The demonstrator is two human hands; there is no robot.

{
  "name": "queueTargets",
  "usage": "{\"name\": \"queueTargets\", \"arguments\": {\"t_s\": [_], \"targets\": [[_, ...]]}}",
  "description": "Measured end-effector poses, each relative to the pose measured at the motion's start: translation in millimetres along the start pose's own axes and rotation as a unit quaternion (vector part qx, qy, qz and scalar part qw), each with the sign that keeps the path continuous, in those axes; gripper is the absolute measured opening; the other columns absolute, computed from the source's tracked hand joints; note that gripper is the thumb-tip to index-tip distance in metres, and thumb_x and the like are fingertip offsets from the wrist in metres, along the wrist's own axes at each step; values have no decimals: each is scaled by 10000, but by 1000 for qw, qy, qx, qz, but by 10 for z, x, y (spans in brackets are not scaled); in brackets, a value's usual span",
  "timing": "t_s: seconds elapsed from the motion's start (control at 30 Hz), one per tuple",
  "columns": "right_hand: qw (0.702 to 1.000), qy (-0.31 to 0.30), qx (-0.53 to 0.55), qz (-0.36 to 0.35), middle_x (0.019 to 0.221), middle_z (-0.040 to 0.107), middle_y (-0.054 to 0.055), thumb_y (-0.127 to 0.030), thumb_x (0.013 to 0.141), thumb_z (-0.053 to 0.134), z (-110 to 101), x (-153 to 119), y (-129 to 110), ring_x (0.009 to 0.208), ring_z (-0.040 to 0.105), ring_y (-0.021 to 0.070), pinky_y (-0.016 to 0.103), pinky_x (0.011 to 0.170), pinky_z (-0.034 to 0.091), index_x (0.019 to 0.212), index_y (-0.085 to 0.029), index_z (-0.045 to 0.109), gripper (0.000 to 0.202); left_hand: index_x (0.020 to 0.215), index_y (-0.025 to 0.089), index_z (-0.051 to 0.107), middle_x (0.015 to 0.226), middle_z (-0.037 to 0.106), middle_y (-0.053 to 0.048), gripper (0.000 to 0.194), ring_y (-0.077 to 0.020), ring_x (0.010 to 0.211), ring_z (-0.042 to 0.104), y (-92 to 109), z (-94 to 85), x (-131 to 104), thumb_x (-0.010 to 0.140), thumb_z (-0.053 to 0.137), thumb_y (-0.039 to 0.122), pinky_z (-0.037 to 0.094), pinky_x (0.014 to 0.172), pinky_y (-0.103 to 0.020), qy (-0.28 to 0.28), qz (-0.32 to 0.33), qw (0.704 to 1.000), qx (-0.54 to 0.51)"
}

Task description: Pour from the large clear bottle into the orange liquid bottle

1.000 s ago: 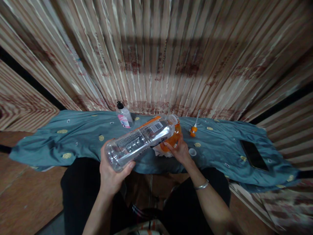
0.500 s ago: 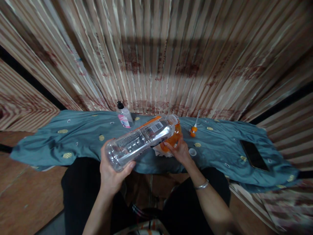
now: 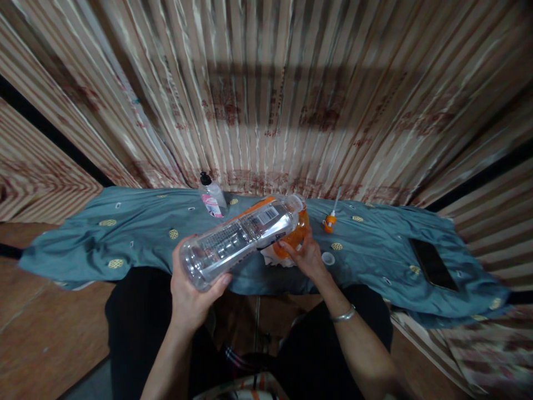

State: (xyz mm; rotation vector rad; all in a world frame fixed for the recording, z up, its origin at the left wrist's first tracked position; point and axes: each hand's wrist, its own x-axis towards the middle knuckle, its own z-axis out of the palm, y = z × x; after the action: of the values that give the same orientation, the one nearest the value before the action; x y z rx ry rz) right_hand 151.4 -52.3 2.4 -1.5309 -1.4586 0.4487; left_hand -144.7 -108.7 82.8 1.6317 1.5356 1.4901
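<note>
My left hand (image 3: 194, 297) is wrapped around the base of a large clear plastic bottle (image 3: 237, 241). The bottle is tilted, with its neck to the upper right, over an orange see-through bottle (image 3: 295, 236). Gripped round its side by my right hand (image 3: 307, 256), the orange bottle stands on the cloth. Whether the two mouths touch I cannot tell, and no flow of liquid can be made out. A crumpled white tissue (image 3: 275, 258) lies at the foot of the orange bottle. Just right of my right hand is a small white cap (image 3: 328, 258).
An orange pump head (image 3: 330, 222) with a clear tube lies beyond the cap. A clear bottle with black top and pink label (image 3: 213, 199) stands at the back left. On the right, a dark phone (image 3: 433, 264) rests on the blue-green cloth (image 3: 141, 233). Behind hangs a striped curtain (image 3: 266, 100).
</note>
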Motion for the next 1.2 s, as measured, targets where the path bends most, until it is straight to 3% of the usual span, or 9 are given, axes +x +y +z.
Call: {"name": "queueTargets", "arguments": {"t_s": [0.33,0.97,1.2], "targets": [[1000,-10,10,11,1363,743,201,-585,823,761,-20,6,-22,1211,755,388,561,1029,611,1483,-167,498,824,1400,184,510,1245,705,-139,897,-300,1005,762,24,-1,-7,683,891,564,632,877,-451,-18,19,1000,1],[1000,-2,0,6,1368,743,202,-602,827,764,-3,6,-8,1217,755,382,537,1020,615,1486,-172,491,833,1327,189,546,1171,699,-118,934,-295,960,746,142,66,0,607,871,688,628,857,-461,32,3,999,3],[1000,-4,-4,3,1359,746,195,-600,839,764,-8,5,-10,1207,758,378,536,1010,618,1498,-176,486,831,1395,189,514,1214,694,-124,917,-295,994,749,24,-3,3,658,891,581,629,881,-456,-14,6,1000,1]]}}
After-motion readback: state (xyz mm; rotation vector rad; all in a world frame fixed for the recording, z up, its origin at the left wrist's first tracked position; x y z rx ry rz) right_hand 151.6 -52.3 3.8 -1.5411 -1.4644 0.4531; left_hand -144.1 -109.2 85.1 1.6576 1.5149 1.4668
